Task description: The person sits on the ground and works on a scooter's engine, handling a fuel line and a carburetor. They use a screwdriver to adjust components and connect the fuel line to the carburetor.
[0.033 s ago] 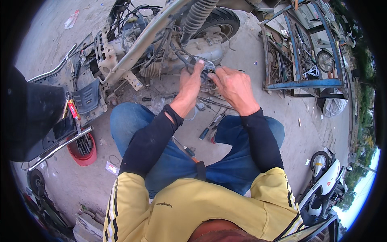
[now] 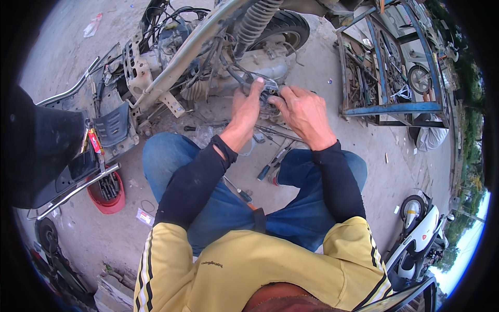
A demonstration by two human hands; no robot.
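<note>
Beside the stripped scooter's engine [image 2: 228, 83], my left hand [image 2: 244, 108] is closed round a small grey metal part [image 2: 270, 87] that looks like a carburetor. Its thumb lies along the near side of the part; the other fingers are mostly hidden. A dark hose [image 2: 233, 73] runs down to the part from the scooter. My right hand [image 2: 306, 115] is closed at the part's right side, thumb and curled forefinger close together. Whatever sits between those fingertips is too small to make out. Beneath my hands, screwdrivers [image 2: 264, 172] and a clear plastic bag [image 2: 204, 136] lie on the ground.
A scooter frame tube [image 2: 189, 49] and a shock spring [image 2: 258, 20] pass just above my hands. To the right stands a blue metal rack [image 2: 392, 108] full of tools. A red container [image 2: 110, 205] of sockets sits at left. A white scooter [image 2: 416, 242] is parked lower right.
My right hand has shifted very slightly, its thumb and forefinger a little changed against the part. The left hand and the carburetor stay in place.
</note>
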